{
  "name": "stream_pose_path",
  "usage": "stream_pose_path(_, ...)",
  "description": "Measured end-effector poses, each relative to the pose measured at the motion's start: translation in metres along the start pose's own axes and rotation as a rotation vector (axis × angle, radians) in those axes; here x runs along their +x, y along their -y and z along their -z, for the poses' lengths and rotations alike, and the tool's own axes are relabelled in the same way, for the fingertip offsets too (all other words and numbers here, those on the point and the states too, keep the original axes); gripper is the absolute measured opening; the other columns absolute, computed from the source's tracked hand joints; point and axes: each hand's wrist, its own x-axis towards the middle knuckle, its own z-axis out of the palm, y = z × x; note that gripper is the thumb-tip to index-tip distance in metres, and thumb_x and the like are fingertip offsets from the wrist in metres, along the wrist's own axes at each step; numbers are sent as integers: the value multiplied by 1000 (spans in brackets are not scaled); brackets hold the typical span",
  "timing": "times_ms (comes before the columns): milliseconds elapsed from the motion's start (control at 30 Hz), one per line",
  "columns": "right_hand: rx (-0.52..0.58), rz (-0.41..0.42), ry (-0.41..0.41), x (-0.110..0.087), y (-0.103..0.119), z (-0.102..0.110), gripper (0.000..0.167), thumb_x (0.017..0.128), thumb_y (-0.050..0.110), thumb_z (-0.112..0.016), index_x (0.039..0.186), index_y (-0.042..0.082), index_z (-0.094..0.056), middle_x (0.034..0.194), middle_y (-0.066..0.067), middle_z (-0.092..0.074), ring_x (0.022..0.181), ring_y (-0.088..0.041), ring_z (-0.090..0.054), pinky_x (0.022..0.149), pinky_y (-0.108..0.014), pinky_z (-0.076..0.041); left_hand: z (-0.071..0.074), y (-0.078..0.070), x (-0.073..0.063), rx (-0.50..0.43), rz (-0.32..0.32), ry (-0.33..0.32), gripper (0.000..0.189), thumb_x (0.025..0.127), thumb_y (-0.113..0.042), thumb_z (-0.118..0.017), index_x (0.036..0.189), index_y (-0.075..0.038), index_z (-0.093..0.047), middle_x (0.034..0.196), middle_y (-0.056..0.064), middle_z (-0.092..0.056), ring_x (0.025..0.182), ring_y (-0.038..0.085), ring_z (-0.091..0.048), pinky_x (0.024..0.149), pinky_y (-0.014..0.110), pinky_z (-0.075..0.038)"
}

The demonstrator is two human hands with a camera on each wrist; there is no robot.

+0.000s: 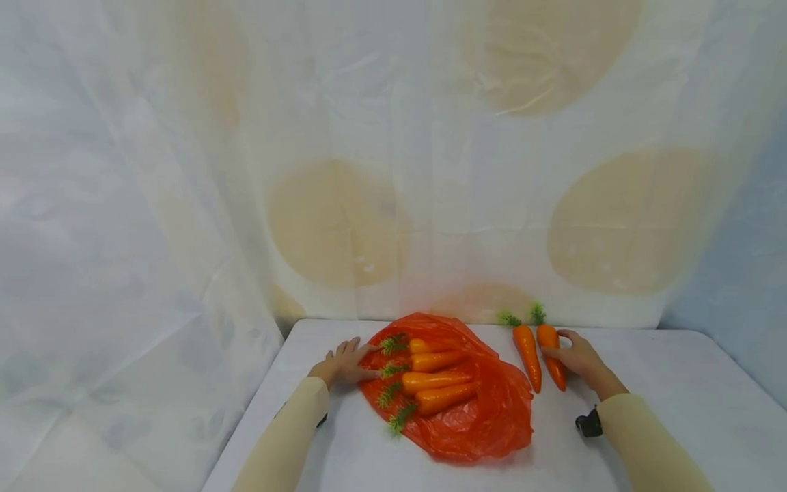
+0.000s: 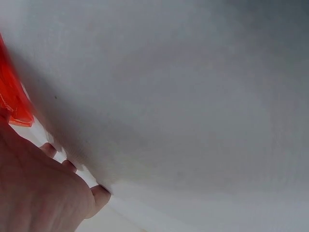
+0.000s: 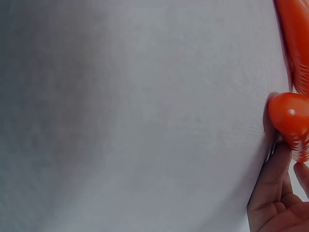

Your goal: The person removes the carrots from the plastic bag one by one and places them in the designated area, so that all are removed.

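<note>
A red plastic bag (image 1: 498, 424) lies spread on the table, with several orange carrots (image 1: 438, 381) in its mouth, their green leafy tops (image 1: 389, 395) pointing left. At the bag's left edge my left hand (image 1: 349, 363) rests with fingers spread, the tips touching the plastic. The left wrist view shows this hand (image 2: 41, 188) low over the white surface, a corner of the bag (image 2: 13, 96) beside it. To the right of the bag, my right hand (image 1: 579, 359) pinches a carrot (image 1: 547, 338) between thumb and fingers. That carrot's orange body (image 3: 290, 113) shows between the fingertips in the right wrist view.
Another loose carrot (image 1: 526, 348) lies just left of the pinched one, its green top toward the back. The white table (image 1: 670, 389) ends at a spotted hanging sheet (image 1: 430, 225). A black wrist device (image 1: 589, 424) sits at the right cuff.
</note>
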Motion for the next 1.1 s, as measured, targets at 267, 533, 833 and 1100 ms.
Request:
stream_pose_path(267,8,-15,5,-3,3,1,96,91,50,-63,152,-8,-14,147,-39,-25,127,-54,-36,105,-67,-36,1,2,3,22,2,-14,74,87,-64,-62,151,-36,-37,165,11,-15,150,38,-14,118,67,-10)
stream_pose_path(533,-9,-2,10,-3,2,3,99,91,53,-62,151,-9,-13,147,-40,-25,127,-54,-36,106,-67,-36,4,-3,-2,19,7,-3,74,86,-64,-63,150,-36,-38,165,12,-16,150,39,-15,117,68,-12)
stream_pose_path(833,-3,24,-35,-7,-3,16,104,90,56,-62,152,-9,-9,141,-41,-34,116,-49,-52,97,-56,-50,0,-1,0,5,11,4,77,86,-65,-62,151,-33,-38,165,12,-14,150,39,-12,118,68,-7)
stream_pose_path(1100,6,44,-79,-17,-1,30,105,91,59,-60,152,-8,-8,141,-42,-33,118,-50,-51,98,-55,-51,-6,6,7,-7,8,-5,78,83,-68,-62,151,-37,-37,166,10,-13,151,38,-11,118,67,-5)
